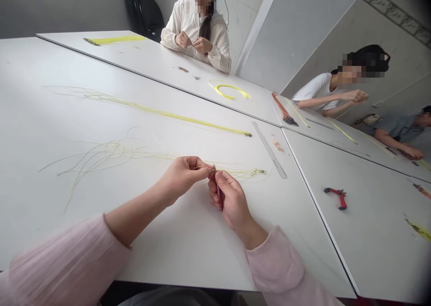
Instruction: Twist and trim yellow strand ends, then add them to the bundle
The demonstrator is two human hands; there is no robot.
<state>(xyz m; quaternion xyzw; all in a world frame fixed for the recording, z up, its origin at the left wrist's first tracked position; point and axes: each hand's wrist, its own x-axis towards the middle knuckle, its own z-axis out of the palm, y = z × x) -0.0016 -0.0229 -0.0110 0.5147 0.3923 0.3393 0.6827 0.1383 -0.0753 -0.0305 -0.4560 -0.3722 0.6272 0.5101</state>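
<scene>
Fine yellow strands (235, 174) on the white table (101, 72)
Right hand (230, 198) grips a slim pink-handled tool (218, 191), left hand (182, 178) pinches narrow at its tip (limp, feather-light strands; I'd hold the bundled end (258, 172)).

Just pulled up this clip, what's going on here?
A person's right hand grips a slim pink-handled tool, its tip meeting the left hand above a white table. Loose yellow strands lie nearby, beside a longer yellow bundle and a steel ruler. Red-handled pliers lie on the next table. Another person across the table holds their hands together.
</scene>
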